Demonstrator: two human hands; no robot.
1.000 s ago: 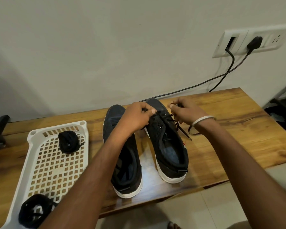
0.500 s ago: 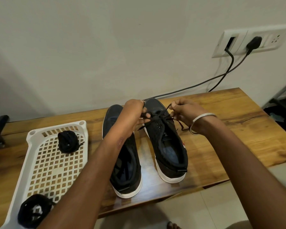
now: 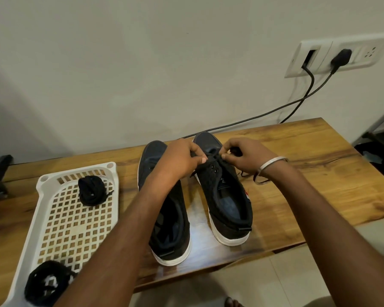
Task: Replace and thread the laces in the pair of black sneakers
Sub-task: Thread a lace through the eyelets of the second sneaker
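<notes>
Head view shows 2 black sneakers on the wooden table [image 3: 308,151]: left hand [image 3: 179,159] and right hand [image 3: 245,157] each pinch the black lace [image 3: 211,157] over the right sneaker [image 3: 225,189], beside the left sneaker [image 3: 152,155].

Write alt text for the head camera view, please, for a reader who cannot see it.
Both hands, left hand and right hand, pinch a black lace over the right sneaker on a wooden table. A white tray holds two lace bundles.

Dim, warm indoor light, soft shadows, sharp centre, wide-angle bending at the edges.
</notes>
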